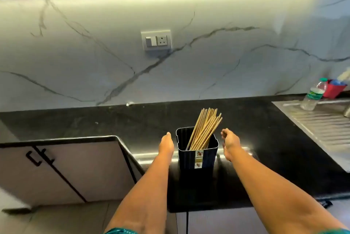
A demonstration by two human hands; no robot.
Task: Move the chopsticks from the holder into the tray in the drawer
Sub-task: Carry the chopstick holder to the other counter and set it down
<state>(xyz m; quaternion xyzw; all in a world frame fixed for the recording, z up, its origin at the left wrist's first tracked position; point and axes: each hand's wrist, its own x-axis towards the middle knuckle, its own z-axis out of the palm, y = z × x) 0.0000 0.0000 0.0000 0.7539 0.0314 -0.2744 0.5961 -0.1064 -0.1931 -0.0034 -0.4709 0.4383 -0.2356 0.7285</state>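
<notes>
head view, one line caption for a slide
Both bare hands, left hand and right hand, flank a holder of chopsticks.

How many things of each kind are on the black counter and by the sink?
Holder with a bunch of chopsticks, too many to count singly: 1
Water bottle: 1
Red tub: 1
Hands, left and right, neither touching the holder: 2
Total: 5

Black table (265, 129) under a white marbled wall (227, 67) with switch and socket plate (156, 40). Steel sink drainboard (322, 123) at right; plastic bottle (313, 94) standing on it, red tub (334, 88) just behind. Cabinet doors (75, 167) with black handles lower left.
</notes>
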